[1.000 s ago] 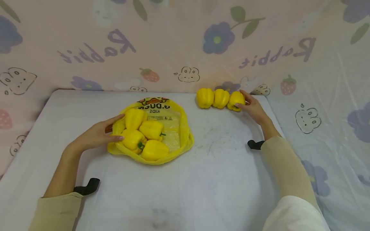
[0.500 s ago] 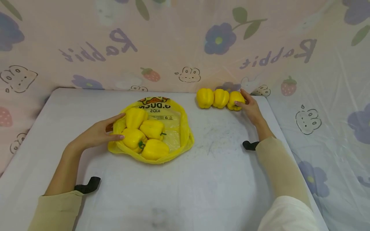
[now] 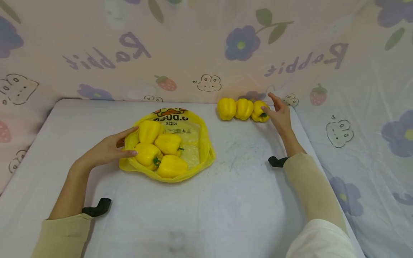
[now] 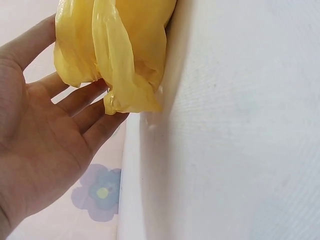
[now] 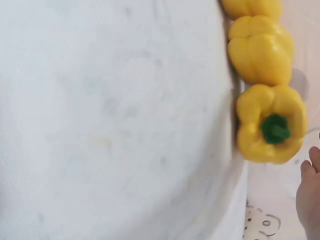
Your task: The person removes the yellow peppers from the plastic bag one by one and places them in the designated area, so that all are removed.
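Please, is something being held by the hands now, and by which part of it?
The left hand holds the yellow bag by its left rim; the right hand, near the rightmost pepper, holds nothing.

Round yellow plastic bag, against the left hand's fingers: translucent; dark mirrored lettering, orange-and-black print.
Four glossy yellow bell peppers, just past those fingers: plain; green stems.
Three blocky yellow bell peppers, beside the right hand's fingers: plain; nearest one green-stemmed.
Pale pink fabric backdrop, beyond all fingers: purple-blue flowers, red strawberries, black-outlined rabbits, purple lettering.
White tabletop, beneath the fingers: grey smudges.
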